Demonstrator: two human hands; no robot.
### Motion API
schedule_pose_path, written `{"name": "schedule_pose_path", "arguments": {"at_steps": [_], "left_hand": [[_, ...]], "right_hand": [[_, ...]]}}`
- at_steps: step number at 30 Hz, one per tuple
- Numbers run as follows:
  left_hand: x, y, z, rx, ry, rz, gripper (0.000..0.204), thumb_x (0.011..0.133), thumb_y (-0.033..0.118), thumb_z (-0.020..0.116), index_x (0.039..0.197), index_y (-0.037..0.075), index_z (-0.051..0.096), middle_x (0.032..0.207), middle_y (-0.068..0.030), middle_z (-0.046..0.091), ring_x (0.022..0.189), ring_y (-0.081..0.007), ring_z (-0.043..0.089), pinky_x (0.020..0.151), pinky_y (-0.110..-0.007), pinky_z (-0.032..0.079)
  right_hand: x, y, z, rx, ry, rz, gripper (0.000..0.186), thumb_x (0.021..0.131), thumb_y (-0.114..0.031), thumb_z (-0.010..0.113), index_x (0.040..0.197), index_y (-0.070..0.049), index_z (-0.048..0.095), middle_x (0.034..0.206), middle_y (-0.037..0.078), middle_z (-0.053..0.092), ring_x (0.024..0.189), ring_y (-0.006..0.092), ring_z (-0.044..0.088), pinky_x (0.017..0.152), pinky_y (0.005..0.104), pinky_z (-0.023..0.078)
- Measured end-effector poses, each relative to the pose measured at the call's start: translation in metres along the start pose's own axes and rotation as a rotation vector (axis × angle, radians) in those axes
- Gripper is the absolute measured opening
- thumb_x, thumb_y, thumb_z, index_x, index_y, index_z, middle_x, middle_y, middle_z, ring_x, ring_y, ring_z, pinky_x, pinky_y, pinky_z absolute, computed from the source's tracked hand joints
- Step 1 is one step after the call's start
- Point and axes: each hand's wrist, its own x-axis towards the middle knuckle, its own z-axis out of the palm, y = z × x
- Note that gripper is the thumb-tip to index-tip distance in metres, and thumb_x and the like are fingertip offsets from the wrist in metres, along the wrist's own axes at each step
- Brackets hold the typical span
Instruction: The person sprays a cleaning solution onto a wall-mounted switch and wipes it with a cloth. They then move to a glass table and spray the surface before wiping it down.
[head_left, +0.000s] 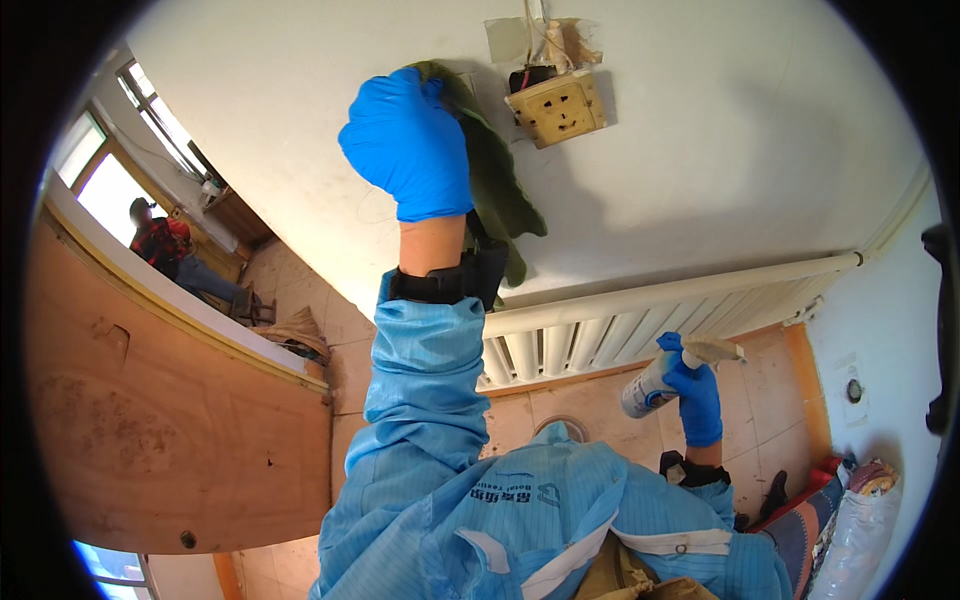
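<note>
At 11 o'clock from the centre of the view, the left hand (pixel 405 145), gloved in blue, is being kept closed on a dark green cloth (pixel 495 185). The cloth's bunched top is being gripped in the fist, while its loose length is hanging toward 5 o'clock in front of the pale wall (pixel 720 190). Whether the wall is being touched cannot be told.

At 4 o'clock, a spray bottle (pixel 645 390) is being gripped by the right hand (pixel 698 400), also gloved, with fingers being wrapped about the neck below the cream spray head (pixel 712 350). The bottle is being held tilted, its base pointing toward 8 o'clock. A white radiator (pixel 600 335) is standing beyond it.

By judgement, a light, soft, limp load is being offered by the cloth; it is best being taken by a gathered fold, with the dangling tail being kept clear of the loose socket box (pixel 557 108) at half past 12. The bottle is probably being made heavier by liquid, the amount of which is not being shown. Its smooth body may be turning slippery when wet, so the narrow neck is being favoured for hold.
</note>
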Motion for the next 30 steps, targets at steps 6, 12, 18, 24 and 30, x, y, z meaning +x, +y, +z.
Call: {"name": "schedule_pose_path", "arguments": {"at_steps": [6, 12, 18, 24, 30], "left_hand": [[0.0, -0.02, 0.0, -0.056, -0.015, -0.023, 0.019, 0.082, 0.029, 0.075, 0.08, 0.011, 0.072, 0.076, -0.0096, 0.064, 0.066, -0.0283, 0.064, 0.054, -0.037, 0.045], [-0.008, -0.026, 0.001, -0.148, 0.059, -0.081, 0.019, 0.082, 0.028, 0.075, 0.081, 0.009, 0.072, 0.076, -0.0101, 0.065, 0.068, -0.0295, 0.064, 0.056, -0.038, 0.047], [-0.022, -0.032, 0.006, -0.199, 0.065, -0.192, 0.019, 0.082, 0.025, 0.076, 0.084, 0.007, 0.072, 0.081, -0.0113, 0.067, 0.07, -0.0298, 0.064, 0.06, -0.039, 0.049], [-0.039, -0.032, 0.006, -0.249, 0.01, -0.277, 0.018, 0.081, 0.021, 0.076, 0.088, 0.005, 0.073, 0.083, -0.0126, 0.067, 0.073, -0.0303, 0.065, 0.062, -0.04, 0.05], [-0.056, -0.026, 0.0, -0.214, -0.082, -0.314, 0.016, 0.082, 0.02, 0.075, 0.087, 0.004, 0.073, 0.081, -0.0132, 0.065, 0.073, -0.0308, 0.064, 0.062, -0.04, 0.049]], "right_hand": [[0.01, 0.008, 0.007, -0.011, -0.055, 0.007, 0.053, 0.069, -0.002, 0.066, 0.122, -0.006, 0.064, 0.126, 0.009, 0.061, 0.119, 0.0243, 0.055, 0.106, 0.0367, 0.041], [0.016, 0.015, 0.009, -0.015, -0.069, 0.001, 0.054, 0.069, 0.0, 0.065, 0.122, -0.007, 0.065, 0.127, 0.009, 0.061, 0.119, 0.0245, 0.055, 0.106, 0.0367, 0.042], [0.012, 0.011, 0.007, -0.005, -0.016, 0.001, 0.053, 0.068, -0.001, 0.065, 0.121, -0.007, 0.066, 0.126, 0.009, 0.061, 0.118, 0.0244, 0.056, 0.106, 0.0364, 0.042], [0.015, 0.011, 0.01, -0.018, -0.013, 0.014, 0.052, 0.069, -0.001, 0.065, 0.121, -0.007, 0.066, 0.125, 0.009, 0.062, 0.117, 0.0245, 0.056, 0.105, 0.0363, 0.042], [0.021, 0.012, 0.015, -0.012, -0.057, 0.017, 0.05, 0.07, -0.01, 0.063, 0.119, -0.003, 0.065, 0.127, 0.013, 0.061, 0.122, 0.028, 0.054, 0.109, 0.0391, 0.039]]}}
